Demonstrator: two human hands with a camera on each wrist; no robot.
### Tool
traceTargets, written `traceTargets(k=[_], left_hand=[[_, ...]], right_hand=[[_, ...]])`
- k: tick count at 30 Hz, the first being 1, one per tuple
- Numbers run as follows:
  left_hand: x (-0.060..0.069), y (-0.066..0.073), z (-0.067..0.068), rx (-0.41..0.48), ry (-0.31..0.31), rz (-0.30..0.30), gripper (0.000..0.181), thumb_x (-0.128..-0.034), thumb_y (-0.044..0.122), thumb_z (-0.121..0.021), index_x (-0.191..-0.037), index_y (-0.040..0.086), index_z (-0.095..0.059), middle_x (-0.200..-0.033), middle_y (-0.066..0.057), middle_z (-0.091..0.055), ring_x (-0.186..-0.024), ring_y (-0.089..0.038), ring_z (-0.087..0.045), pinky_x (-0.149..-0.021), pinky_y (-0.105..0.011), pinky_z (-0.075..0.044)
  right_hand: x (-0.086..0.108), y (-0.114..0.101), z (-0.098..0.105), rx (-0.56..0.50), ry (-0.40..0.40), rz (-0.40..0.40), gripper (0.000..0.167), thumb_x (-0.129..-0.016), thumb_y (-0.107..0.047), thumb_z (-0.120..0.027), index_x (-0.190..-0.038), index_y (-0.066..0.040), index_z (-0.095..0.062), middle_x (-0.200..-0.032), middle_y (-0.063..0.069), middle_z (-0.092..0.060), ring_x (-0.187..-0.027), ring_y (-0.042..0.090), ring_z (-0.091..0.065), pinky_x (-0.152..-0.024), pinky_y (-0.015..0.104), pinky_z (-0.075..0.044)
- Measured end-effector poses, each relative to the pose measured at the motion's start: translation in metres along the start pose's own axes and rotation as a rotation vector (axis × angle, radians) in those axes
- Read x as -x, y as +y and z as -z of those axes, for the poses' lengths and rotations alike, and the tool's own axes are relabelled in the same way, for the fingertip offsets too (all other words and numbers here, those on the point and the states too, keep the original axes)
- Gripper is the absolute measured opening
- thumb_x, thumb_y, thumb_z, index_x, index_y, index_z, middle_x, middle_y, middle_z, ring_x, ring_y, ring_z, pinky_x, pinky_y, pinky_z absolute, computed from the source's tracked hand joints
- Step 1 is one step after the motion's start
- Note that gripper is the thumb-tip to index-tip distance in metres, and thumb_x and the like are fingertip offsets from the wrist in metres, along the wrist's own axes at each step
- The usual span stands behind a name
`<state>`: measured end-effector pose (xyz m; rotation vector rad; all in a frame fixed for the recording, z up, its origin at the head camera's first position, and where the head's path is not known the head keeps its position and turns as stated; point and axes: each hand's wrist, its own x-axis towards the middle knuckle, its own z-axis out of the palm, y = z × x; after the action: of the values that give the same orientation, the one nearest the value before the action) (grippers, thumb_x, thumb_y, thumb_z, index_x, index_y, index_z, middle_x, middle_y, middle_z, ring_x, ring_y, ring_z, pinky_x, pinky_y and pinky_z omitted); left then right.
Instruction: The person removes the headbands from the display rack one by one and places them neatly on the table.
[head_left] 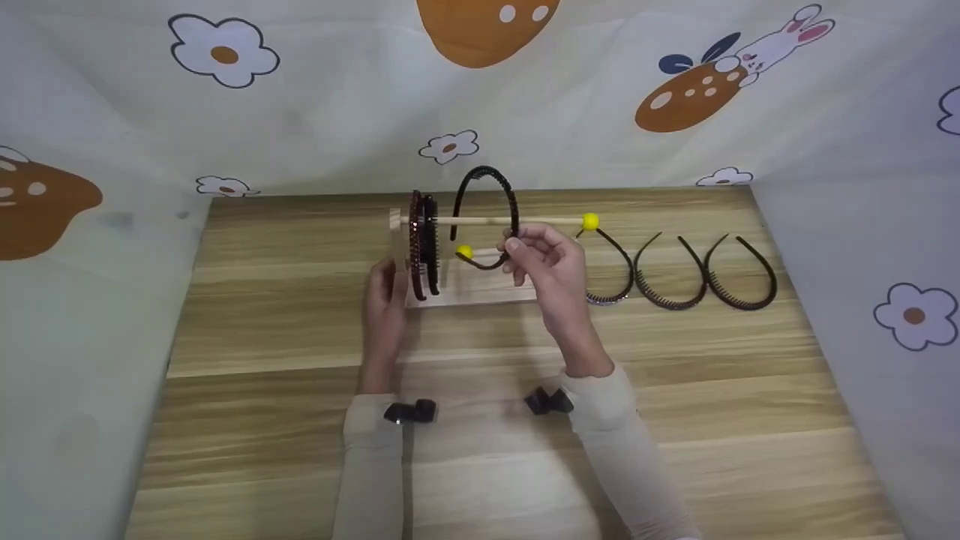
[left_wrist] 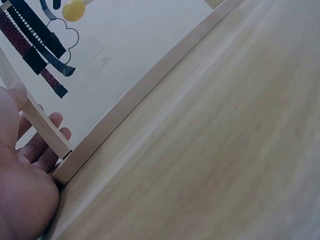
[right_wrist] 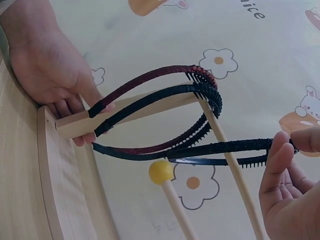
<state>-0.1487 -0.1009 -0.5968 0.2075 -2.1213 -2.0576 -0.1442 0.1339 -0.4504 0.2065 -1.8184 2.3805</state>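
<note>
My left hand grips the wooden upright of a headband stand near its base. Two toothed headbands, one dark red and one black, hang side by side on the stand's upper rod, close to the upright. Between thumb and fingers my right hand pinches another black headband by its side. That headband's loop stands around the upper rod, farther out than the hanging pair. Whether it touches the rod I cannot tell.
A yellow ball caps the upper rod, and a second yellow ball ends a lower rod. Three dark headbands lie in a row on the wooden table right of the stand, the farthest headband rightmost. A patterned cloth hangs behind.
</note>
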Motion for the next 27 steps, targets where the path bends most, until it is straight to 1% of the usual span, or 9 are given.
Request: traceTargets(k=[3,8,12,18,19,21,25,27], left_hand=[[0.000,0.000,0.000,-0.015,0.002,0.009,0.049,-0.1193,0.023,-0.054,-0.159,-0.005,-0.047,-0.167,-0.029,-0.047,-0.158,-0.043,-0.043,-0.133,-0.052,-0.035],[-0.001,0.000,0.000,-0.034,-0.001,0.016,0.049,-0.1193,0.023,-0.053,-0.160,-0.003,-0.046,-0.168,-0.028,-0.046,-0.159,-0.042,-0.043,-0.134,-0.052,-0.034],[-0.001,0.000,-0.001,-0.027,0.001,0.015,0.048,-0.1191,0.022,-0.054,-0.158,-0.005,-0.047,-0.168,-0.029,-0.046,-0.159,-0.043,-0.042,-0.134,-0.053,-0.033],[0.000,0.002,0.000,-0.002,0.001,0.021,0.045,-0.1192,0.021,-0.054,-0.158,-0.002,-0.048,-0.167,-0.028,-0.048,-0.158,-0.042,-0.044,-0.132,-0.053,-0.036],[0.000,0.002,0.000,0.000,0.000,0.017,0.044,-0.1193,0.021,-0.053,-0.157,-0.001,-0.049,-0.165,-0.028,-0.050,-0.156,-0.042,-0.046,-0.131,-0.053,-0.038],[0.000,0.002,0.000,0.005,-0.002,0.006,0.045,-0.1192,0.025,-0.054,-0.155,-0.002,-0.051,-0.161,-0.028,-0.054,-0.153,-0.042,-0.049,-0.129,-0.053,-0.040],[-0.001,0.002,-0.001,0.013,-0.006,-0.024,0.051,-0.1173,0.037,-0.056,-0.151,-0.002,-0.054,-0.152,-0.027,-0.061,-0.146,-0.040,-0.056,-0.125,-0.052,-0.045],[-0.001,0.001,0.000,0.017,-0.006,-0.026,0.055,-0.1162,0.041,-0.057,-0.151,-0.002,-0.054,-0.152,-0.026,-0.061,-0.146,-0.039,-0.056,-0.126,-0.051,-0.044]], right_hand=[[0.000,-0.002,0.003,0.007,0.006,0.012,0.006,-0.100,0.003,-0.070,-0.105,0.002,-0.074,-0.096,0.016,-0.078,-0.066,0.015,-0.068,-0.054,0.020,-0.053],[0.001,-0.005,0.010,0.015,0.027,0.026,0.007,-0.099,0.002,-0.070,-0.104,0.001,-0.074,-0.095,0.015,-0.078,-0.066,0.015,-0.067,-0.054,0.020,-0.053],[0.001,-0.007,0.016,0.021,0.048,0.025,0.009,-0.099,0.003,-0.069,-0.105,0.000,-0.075,-0.095,0.013,-0.079,-0.066,0.014,-0.067,-0.054,0.020,-0.053],[0.003,-0.009,0.024,0.014,0.066,0.024,0.011,-0.100,0.004,-0.068,-0.107,0.001,-0.075,-0.094,0.010,-0.078,-0.066,0.014,-0.067,-0.055,0.019,-0.053],[0.003,-0.010,0.026,0.013,0.066,0.030,0.011,-0.100,0.005,-0.067,-0.107,0.001,-0.075,-0.094,0.010,-0.078,-0.066,0.014,-0.067,-0.055,0.019,-0.053],[0.003,-0.010,0.030,0.011,0.067,0.043,0.011,-0.101,0.005,-0.067,-0.107,0.002,-0.075,-0.094,0.009,-0.078,-0.066,0.014,-0.067,-0.055,0.020,-0.053],[0.003,-0.011,0.038,0.022,0.082,0.072,0.012,-0.101,0.005,-0.066,-0.106,0.002,-0.076,-0.092,0.008,-0.078,-0.067,0.014,-0.067,-0.056,0.019,-0.053],[0.003,-0.011,0.042,0.024,0.099,0.073,0.012,-0.101,0.006,-0.065,-0.106,0.001,-0.076,-0.092,0.008,-0.078,-0.067,0.014,-0.067,-0.057,0.020,-0.054]])
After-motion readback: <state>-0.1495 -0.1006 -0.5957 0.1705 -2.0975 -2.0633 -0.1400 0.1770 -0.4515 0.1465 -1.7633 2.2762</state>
